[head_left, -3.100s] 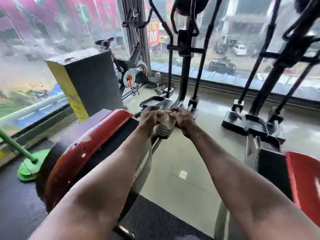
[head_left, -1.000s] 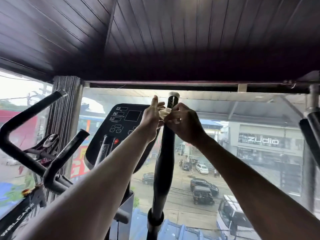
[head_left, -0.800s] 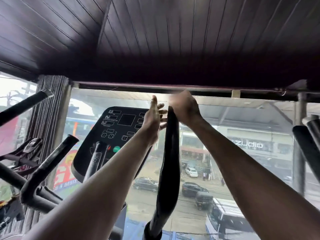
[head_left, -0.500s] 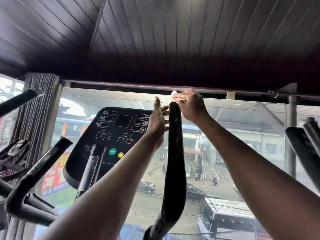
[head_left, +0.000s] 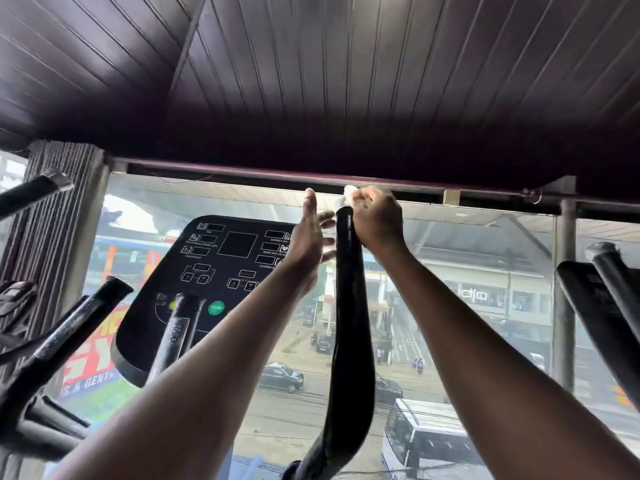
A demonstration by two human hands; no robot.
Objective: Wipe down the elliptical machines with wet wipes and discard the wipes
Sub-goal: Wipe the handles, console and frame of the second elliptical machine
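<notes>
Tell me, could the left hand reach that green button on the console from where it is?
Probably yes. The left hand is open beside the handlebar, in front of the console. The green button sits lower left on that panel, with nothing across it; only a black post stands just left of it.

The handlebar (head_left: 349, 306) rises between both hands; the console (head_left: 207, 282) sits left of it, the window (head_left: 467, 306) behind.

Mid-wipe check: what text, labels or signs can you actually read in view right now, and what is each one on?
"& GEN": red banner outside, lower left; the rest is cut off.
"udio": building front across the street; its first letter is hidden.
Console labels: too small to read.
Green button: its wording is blurred.
</notes>
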